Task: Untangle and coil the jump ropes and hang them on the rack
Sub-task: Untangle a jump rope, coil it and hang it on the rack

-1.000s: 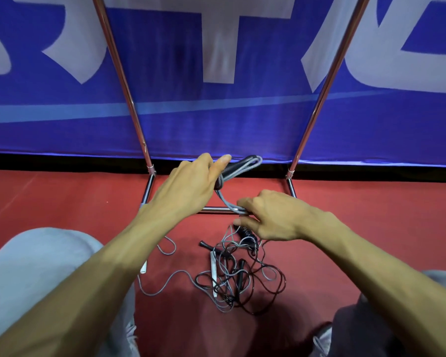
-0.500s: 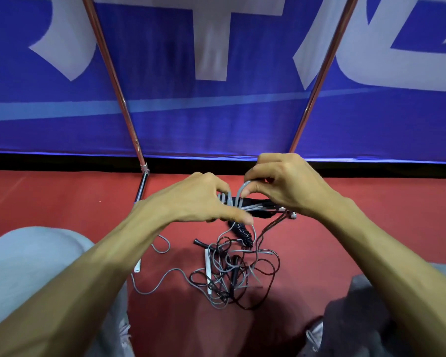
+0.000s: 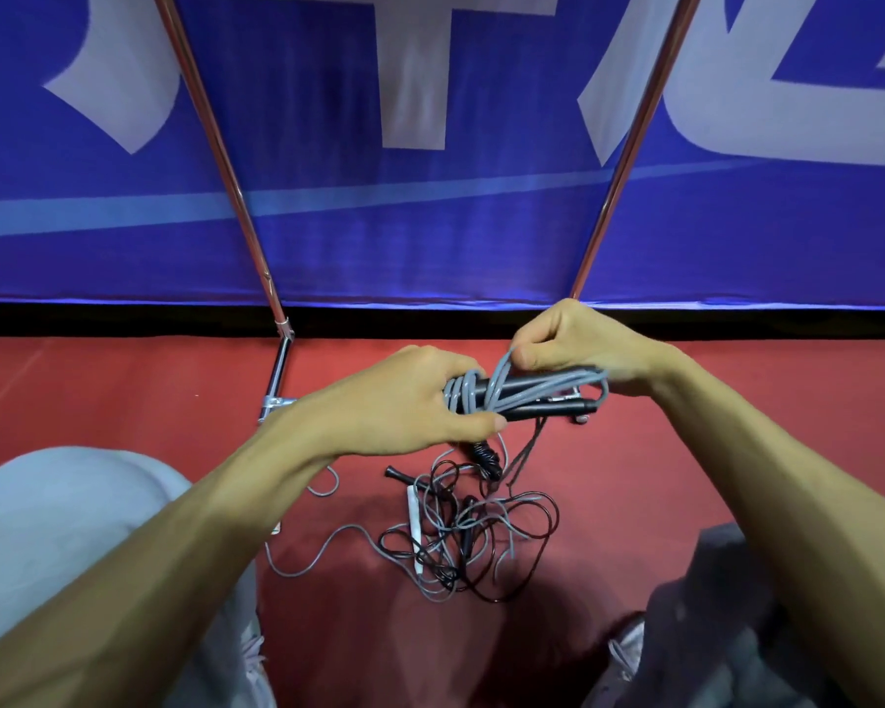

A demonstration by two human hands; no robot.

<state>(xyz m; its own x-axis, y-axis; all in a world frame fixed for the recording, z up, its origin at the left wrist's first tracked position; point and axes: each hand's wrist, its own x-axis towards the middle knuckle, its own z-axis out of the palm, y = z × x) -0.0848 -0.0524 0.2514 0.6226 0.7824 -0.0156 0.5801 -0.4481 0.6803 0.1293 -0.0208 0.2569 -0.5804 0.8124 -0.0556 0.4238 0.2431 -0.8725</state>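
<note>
Frame centre: left hand's [image 3: 404, 401] grip holds the coiled rope [image 3: 527, 396]; right hand's [image 3: 578, 344] grip pinches its loop. A tangle [image 3: 471, 544] lies below on the floor [image 3: 124, 390].

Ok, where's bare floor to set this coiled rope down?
Bare floor left of the rack foot, above the left knee; also far right, past the right forearm. Crowded: the tangle in the middle.

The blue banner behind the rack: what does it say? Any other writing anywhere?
Blue banner: only huge white letter shapes, cut off by the picture's top edge; no whole word is readable.
Black handles wrapped in grey rope: no print can be made out.
</note>
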